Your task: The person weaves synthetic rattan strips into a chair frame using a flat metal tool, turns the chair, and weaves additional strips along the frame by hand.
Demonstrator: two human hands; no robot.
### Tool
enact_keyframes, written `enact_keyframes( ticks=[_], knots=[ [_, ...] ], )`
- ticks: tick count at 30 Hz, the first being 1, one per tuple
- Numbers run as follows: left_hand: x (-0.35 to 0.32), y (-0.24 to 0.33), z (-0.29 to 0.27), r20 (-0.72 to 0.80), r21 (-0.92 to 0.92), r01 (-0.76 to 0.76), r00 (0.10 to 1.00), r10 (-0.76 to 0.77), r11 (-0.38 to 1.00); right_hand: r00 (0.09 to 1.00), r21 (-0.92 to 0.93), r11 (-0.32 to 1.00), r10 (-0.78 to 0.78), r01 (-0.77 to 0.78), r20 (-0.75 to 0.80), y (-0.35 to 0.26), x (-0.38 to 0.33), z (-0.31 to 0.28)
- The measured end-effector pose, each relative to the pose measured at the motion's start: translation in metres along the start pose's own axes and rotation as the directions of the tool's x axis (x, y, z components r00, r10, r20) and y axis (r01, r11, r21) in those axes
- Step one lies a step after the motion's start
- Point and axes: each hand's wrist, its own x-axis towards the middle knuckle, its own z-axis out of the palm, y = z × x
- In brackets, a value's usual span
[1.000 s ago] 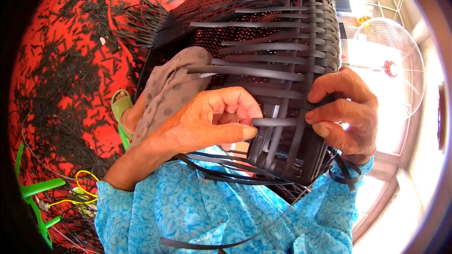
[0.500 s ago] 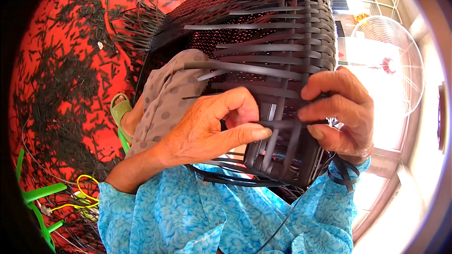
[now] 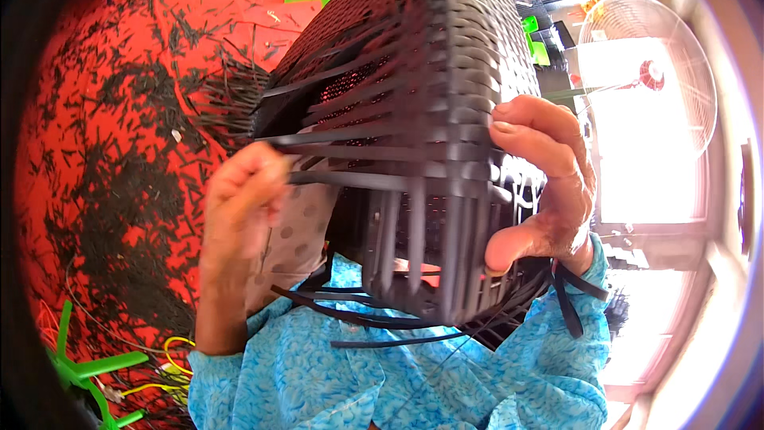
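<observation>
Filling frame centre, woven black basket [image 3: 430, 111] looked light, stiff; loose strips [image 3: 358, 179] springy. Right hand [image 3: 549, 183] clamped its right edge, best hold; left hand [image 3: 243, 199] pinched a strip end, blurred.

Blue patterned sleeves [image 3: 318, 382] — bare hands

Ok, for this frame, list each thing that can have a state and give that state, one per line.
Woven black basket: unfinished, tilted in the lap, loose strips sticking out at its near end.
Left hand: closed, pulling a horizontal strip out to the side.
Right hand: gripping the basket's right corner, thumb underneath.
Standing fan: upright; spinning or not, cannot tell.
Red floor: littered with black strip cuttings.
</observation>
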Motion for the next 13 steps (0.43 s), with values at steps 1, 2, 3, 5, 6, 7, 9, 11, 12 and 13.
enact_keyframes(
  ticks=[1, 2, 3, 5, 6, 7, 9, 11, 12, 13],
  knots=[
    [-0.004, 0.003, -0.012, -0.071, 0.012, -0.016, 0.997, 0.017, 1.0, 1.0, -0.011, 1.0, 0.012, -0.012, -0.005, 0.0, -0.003, -0.001],
    [-0.004, 0.012, -0.029, -0.004, 0.031, -0.089, 0.996, 0.089, 0.996, 0.999, -0.004, 0.999, 0.04, -0.04, -0.019, -0.002, -0.008, -0.002],
    [-0.006, 0.024, -0.044, -0.092, 0.072, -0.152, 0.983, 0.158, 0.986, 0.997, 0.007, 0.998, 0.066, -0.066, -0.036, -0.006, -0.013, -0.003],
    [-0.015, 0.041, -0.061, -0.214, 0.174, -0.22, 0.943, 0.255, 0.96, 0.991, 0.041, 0.992, 0.12, -0.118, -0.057, -0.009, -0.02, -0.001],
    [-0.021, 0.049, -0.064, -0.259, 0.24, -0.242, 0.917, 0.302, 0.94, 0.988, 0.065, 0.99, 0.132, -0.127, -0.079, -0.009, -0.022, 0.0],
    [-0.024, 0.057, -0.065, -0.301, 0.303, -0.261, 0.886, 0.353, 0.916, 0.987, 0.055, 0.989, 0.142, -0.138, -0.077, -0.009, -0.023, 0.0],
    [-0.025, 0.057, -0.059, -0.292, 0.481, -0.166, 0.895, 0.336, 0.861, 0.986, 0.002, 0.991, 0.136, -0.137, -0.095, -0.011, -0.03, -0.006],
    [-0.022, 0.049, -0.049, -0.254, 0.647, -0.067, 0.92, 0.297, 0.759, 0.988, -0.094, 0.987, 0.118, -0.128, -0.104, -0.011, -0.038, -0.011],
    [-0.021, 0.045, -0.044, -0.286, 0.707, 0.047, 0.932, 0.223, 0.706, 0.989, -0.078, 0.989, 0.119, -0.126, -0.091, -0.01, -0.042, -0.012],
    [-0.022, 0.048, -0.042, -0.28, 0.722, 0.044, 0.931, 0.234, 0.691, 0.989, -0.043, 0.991, 0.122, -0.126, -0.082, -0.009, -0.045, -0.01]
  ],
)
